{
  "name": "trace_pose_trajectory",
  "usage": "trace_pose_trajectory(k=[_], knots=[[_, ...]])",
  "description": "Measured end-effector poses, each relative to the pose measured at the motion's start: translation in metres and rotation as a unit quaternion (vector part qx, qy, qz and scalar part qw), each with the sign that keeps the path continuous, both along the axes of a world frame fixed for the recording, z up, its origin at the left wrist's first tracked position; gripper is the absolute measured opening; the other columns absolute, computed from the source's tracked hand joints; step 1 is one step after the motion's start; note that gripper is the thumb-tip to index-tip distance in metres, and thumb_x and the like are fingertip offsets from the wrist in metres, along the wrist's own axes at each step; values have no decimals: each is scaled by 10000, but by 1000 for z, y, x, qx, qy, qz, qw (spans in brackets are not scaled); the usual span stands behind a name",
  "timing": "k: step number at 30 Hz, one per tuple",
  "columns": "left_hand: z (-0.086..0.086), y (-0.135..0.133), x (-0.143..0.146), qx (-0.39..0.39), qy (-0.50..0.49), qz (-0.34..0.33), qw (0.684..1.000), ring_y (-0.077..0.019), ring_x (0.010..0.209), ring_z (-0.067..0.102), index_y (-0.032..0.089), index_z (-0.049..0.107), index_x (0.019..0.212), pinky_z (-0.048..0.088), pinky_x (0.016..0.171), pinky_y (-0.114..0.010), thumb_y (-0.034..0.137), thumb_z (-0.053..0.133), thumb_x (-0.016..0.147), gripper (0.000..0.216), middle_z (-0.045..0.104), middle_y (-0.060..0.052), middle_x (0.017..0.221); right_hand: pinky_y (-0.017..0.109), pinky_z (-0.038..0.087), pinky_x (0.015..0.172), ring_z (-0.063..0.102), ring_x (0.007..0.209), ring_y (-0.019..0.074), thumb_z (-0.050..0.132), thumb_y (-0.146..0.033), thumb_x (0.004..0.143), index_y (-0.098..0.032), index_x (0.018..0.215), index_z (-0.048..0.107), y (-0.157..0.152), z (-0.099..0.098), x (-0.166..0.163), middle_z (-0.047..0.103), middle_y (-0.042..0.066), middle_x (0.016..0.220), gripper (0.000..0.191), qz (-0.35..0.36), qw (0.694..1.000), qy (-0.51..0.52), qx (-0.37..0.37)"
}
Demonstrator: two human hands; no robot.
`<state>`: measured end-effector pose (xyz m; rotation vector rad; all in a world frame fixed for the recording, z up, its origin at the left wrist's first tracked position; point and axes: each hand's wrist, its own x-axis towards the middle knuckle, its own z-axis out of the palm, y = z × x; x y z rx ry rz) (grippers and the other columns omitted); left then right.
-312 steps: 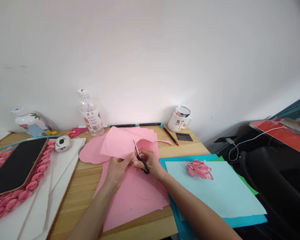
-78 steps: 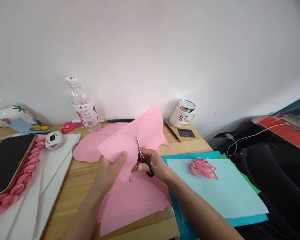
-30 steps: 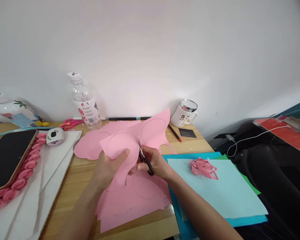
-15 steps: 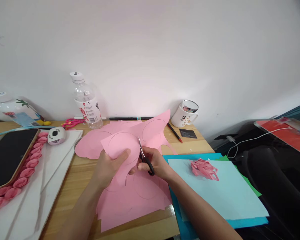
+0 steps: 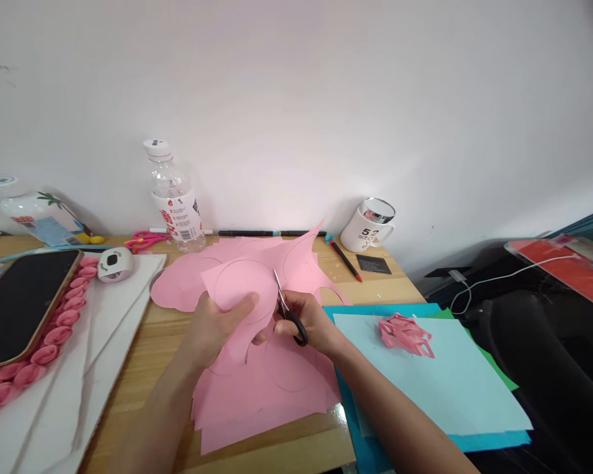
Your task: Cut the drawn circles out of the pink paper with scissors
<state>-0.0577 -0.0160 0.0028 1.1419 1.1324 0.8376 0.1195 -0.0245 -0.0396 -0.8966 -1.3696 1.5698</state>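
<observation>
My left hand pinches a sheet of pink paper with a pencilled circle on it, thumb on top. In my right hand are black-handled scissors, their blades pointing away from me at the right side of that circle. The sheet is partly cut, and its far right part curls upward. Beneath both hands lies a stack of pink sheets, the top one also marked with circles. Several pink cut-out rounds rest behind my left hand. My right fingers are partly hidden by the scissors and paper.
A plastic bottle, black pens, a red-tipped pencil and a white mug line the wall. Pink scraps sit on light blue paper at right. A phone and paper roses lie left.
The raised far right part of the pink sheet has tipped lower and leftward, uncovering the pencil's blue end. Both hands keep their grips. The view has shifted slightly.
</observation>
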Motion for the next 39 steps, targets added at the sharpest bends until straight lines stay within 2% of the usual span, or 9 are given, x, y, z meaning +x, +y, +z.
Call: trace_pose_trajectory(k=[7, 15, 19, 30, 39], knots=[[2, 1, 1, -17, -7, 13, 1000, -177, 391, 583, 139, 599, 754, 456, 324, -250, 333, 653, 715, 206, 624, -18, 471, 219, 202, 450, 267, 469, 59, 785, -431, 607, -151, 721, 541, 0, 0, 0, 369, -78, 526, 389, 1, 1000, 10, 3], [3, -3, 3, -22, -4, -5, 1000, -173, 403, 586, 142, 608, 746, 440, 308, -243, 351, 635, 729, 212, 639, -26, 512, 237, 295, 516, 377, 537, 88, 810, -478, 538, -155, 719, 531, 0, -1, -1, 445, -45, 600, 464, -31, 999, -4, 21], [6, -4, 4, -23, -1, 9, 1000, -168, 384, 574, 143, 605, 747, 433, 303, -244, 332, 642, 714, 195, 636, -25, 503, 237, 280, 513, 364, 536, 87, 810, -485, 538, -158, 703, 516, 0, -1, -1, 441, -45, 596, 470, -31, 999, -10, 21], [1, -1, -2, -33, 9, -1, 999, -172, 392, 579, 147, 617, 773, 430, 292, -243, 368, 654, 720, 230, 635, -20, 512, 224, 231, 472, 295, 491, 65, 784, -472, 589, -157, 709, 535, 0, 0, 0, 387, -68, 555, 419, -22, 999, -8, 26], [6, 2, -4, -51, 14, -4, 999, -189, 369, 569, 148, 607, 765, 393, 248, -245, 338, 674, 697, 213, 625, -13, 485, 215, 259, 456, 315, 500, 70, 807, -485, 535, -166, 689, 515, 0, 0, 0, 390, -60, 566, 459, -23, 1000, -12, 18]])
